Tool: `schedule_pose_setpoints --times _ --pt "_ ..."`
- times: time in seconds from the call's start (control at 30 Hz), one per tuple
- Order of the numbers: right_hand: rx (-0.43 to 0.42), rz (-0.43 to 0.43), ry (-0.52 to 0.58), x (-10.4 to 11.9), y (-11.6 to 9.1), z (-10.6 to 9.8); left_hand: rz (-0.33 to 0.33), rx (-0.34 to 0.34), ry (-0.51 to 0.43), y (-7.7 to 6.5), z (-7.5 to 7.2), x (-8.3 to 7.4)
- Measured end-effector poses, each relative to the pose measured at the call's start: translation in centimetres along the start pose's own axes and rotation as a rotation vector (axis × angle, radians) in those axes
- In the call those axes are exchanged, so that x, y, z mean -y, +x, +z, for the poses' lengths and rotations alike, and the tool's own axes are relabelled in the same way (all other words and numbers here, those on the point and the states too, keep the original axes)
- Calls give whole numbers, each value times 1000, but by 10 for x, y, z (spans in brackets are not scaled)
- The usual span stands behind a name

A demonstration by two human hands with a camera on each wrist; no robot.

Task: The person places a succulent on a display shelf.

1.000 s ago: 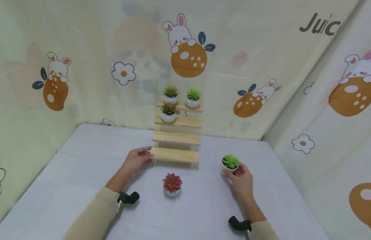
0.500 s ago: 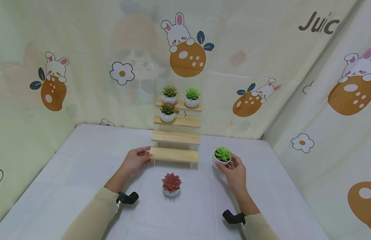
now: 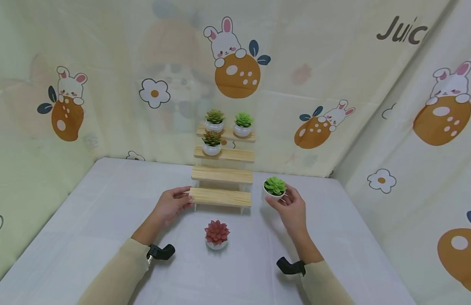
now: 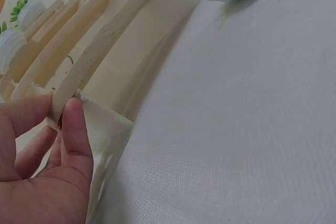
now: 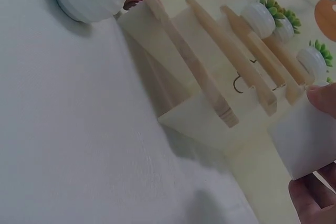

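My left hand [image 3: 170, 208] pinches the left end of the lowest board of a tiered wooden shelf [image 3: 220, 197]. In the left wrist view, thumb and fingers [image 4: 76, 129] press on either side of that board's end. My right hand [image 3: 293, 212] grips a potted succulent [image 3: 275, 187] with bright green leaves, raised off the table to the right of the shelf. Its white pot [image 5: 305, 139] shows between thumb and fingers in the right wrist view; its leaves are out of sight there. A red succulent [image 3: 217, 234] in a white pot stands on the table before the shelf.
Two potted succulents, one dull green [image 3: 214, 117] and one bright green [image 3: 243, 120], stand on the top board. A brownish-green one [image 3: 211, 140] sits at the left of the board below. A white-covered table [image 3: 235, 275] meets printed curtains [image 3: 113, 118] behind.
My right hand has carried the bright green potted succulent leftward and farther back, closer to the shelf's right side. The left hand stays on the shelf's lowest board.
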State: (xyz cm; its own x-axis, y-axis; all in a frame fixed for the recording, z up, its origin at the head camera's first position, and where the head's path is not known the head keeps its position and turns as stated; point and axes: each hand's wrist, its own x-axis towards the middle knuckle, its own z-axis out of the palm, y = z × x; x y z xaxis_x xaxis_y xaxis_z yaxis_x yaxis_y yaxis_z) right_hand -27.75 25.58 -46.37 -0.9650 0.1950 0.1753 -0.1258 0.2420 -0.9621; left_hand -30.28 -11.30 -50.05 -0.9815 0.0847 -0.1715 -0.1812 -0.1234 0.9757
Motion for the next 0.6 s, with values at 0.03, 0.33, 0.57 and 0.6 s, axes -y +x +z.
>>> schedule_pose_setpoints --times 0.03,0.33,0.57,0.6 --pt "2 -5 -7 1 1 1 0 -1 -1 0 0 0" --pt "22 -37 -12 16 8 8 3 -2 -1 1 0 1" --pt "63 -73 -18 29 15 12 -3 -3 -11 2 0 1" --pt "66 -77 -25 31 16 13 -2 -4 -15 2 1 0"
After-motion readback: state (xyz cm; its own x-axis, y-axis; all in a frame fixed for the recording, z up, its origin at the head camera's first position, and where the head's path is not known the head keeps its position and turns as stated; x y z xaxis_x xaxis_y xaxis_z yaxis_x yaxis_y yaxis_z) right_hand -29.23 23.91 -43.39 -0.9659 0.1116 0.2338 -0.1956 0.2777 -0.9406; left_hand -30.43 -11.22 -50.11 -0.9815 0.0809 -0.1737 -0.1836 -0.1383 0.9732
